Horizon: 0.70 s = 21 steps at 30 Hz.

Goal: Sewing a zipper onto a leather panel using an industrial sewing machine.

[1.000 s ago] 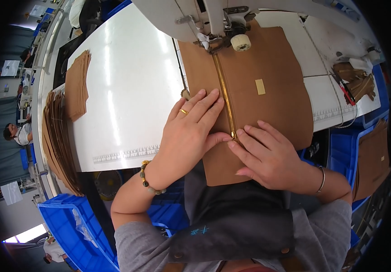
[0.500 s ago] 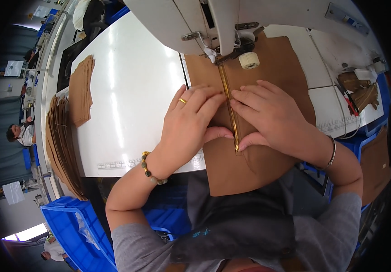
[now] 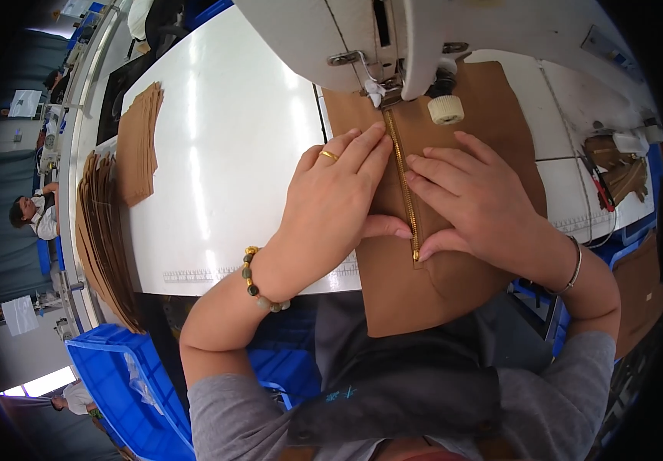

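Hands pressed flat: left hand [image 3: 331, 203] and right hand [image 3: 473, 203], fingers spread and gripping nothing, flank the brass zipper [image 3: 402, 184], pinning brown fabric [image 3: 431, 284] taut beneath the far sewing machine [image 3: 393, 38] needle for straight stitching.

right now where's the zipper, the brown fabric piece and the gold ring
zipper [image 3: 402, 180], head view, middle of the gold teeth between the hands
brown fabric piece [image 3: 423, 296], head view, bare lower part
gold ring [image 3: 329, 155], head view, band on a left-hand finger

Both hands [image 3: 331, 203] and brown fabric [image 3: 423, 284] slid up the table, zipper [image 3: 402, 180] further under sewing machine [image 3: 393, 38]
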Tool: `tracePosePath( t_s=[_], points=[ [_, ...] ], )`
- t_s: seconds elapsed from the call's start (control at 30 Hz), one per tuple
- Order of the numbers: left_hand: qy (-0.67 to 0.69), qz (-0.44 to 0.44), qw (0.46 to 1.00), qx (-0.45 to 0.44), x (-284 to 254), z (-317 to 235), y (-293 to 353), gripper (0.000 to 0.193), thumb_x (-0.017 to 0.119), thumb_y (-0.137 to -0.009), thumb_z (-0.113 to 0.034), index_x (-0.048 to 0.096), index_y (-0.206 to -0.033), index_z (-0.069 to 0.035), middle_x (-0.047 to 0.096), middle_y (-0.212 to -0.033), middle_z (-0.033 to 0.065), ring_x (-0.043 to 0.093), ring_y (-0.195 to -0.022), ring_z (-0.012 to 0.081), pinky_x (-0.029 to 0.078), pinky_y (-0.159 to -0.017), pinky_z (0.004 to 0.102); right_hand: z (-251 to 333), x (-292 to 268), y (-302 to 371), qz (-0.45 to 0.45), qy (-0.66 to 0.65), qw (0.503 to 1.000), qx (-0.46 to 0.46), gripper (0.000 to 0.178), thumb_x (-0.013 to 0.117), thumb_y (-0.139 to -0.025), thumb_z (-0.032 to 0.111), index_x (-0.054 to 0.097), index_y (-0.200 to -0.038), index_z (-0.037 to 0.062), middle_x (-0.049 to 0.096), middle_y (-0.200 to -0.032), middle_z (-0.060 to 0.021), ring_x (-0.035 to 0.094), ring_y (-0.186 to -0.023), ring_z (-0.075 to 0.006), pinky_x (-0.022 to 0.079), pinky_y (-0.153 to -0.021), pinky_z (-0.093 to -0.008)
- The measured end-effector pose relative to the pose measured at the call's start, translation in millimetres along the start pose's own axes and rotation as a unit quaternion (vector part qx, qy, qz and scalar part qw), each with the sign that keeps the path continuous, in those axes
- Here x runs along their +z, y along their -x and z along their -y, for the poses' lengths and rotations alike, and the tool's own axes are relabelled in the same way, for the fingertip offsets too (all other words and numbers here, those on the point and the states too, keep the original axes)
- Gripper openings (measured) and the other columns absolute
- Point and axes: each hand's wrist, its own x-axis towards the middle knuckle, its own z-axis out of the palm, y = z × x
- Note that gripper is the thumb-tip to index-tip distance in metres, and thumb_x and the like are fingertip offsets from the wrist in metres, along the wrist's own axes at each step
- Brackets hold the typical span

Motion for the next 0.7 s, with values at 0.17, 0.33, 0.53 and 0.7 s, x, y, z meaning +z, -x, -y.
tracePosePath(
  t_s=[0.17, 0.33, 0.53, 0.7],
  points=[
    [-0.006, -0.002, 1.0, -0.001, 0, 1, -3, 0.099, 0.087, -0.063, -0.056, 0.061, -0.141, 0.0, 0.058, -0.151, 0.0114, 0.058, -0.13, 0.0354, 0.046, -0.108, 0.048, -1, 1, -1, 0.002, -0.001, 1.0, 0.005, 0.083, 0.081, -0.066, 0.056, 0.07, -0.127, 0.0014, 0.065, -0.135, -0.0105, 0.059, -0.129, -0.0265, 0.042, -0.117, -0.0513],
    [-0.016, -0.016, 1.0, -0.006, 3, 10, -13, 0.096, 0.085, -0.062, -0.059, 0.066, -0.137, -0.002, 0.063, -0.141, 0.0099, 0.061, -0.127, 0.0317, 0.046, -0.108, 0.0473, -10, 6, -8, -0.017, 0.005, 1.0, 0.014, 0.082, 0.081, -0.067, 0.056, 0.069, -0.129, 0.0021, 0.065, -0.136, -0.0097, 0.059, -0.129, -0.0264, 0.042, -0.117, -0.0512],
    [-0.007, -0.025, 1.0, -0.013, 4, 14, -15, 0.096, 0.085, -0.062, -0.058, 0.066, -0.137, -0.001, 0.064, -0.136, 0.0103, 0.061, -0.125, 0.0305, 0.046, -0.107, 0.0465, -14, 5, -11, -0.007, 0.003, 1.0, 0.017, 0.082, 0.081, -0.068, 0.055, 0.069, -0.13, 0.0027, 0.065, -0.138, -0.009, 0.058, -0.13, -0.0263, 0.042, -0.117, -0.0509],
    [-0.001, -0.035, 0.999, -0.017, 3, 13, -16, 0.087, 0.085, -0.066, -0.053, 0.068, -0.135, -0.002, 0.065, -0.134, 0.0082, 0.063, -0.122, 0.0293, 0.047, -0.106, 0.044, -17, 6, -14, -0.009, -0.003, 1.0, 0.011, 0.082, 0.081, -0.07, 0.053, 0.068, -0.132, 0.0028, 0.064, -0.138, -0.0088, 0.058, -0.13, -0.0265, 0.042, -0.118, -0.0509]
  ],
)
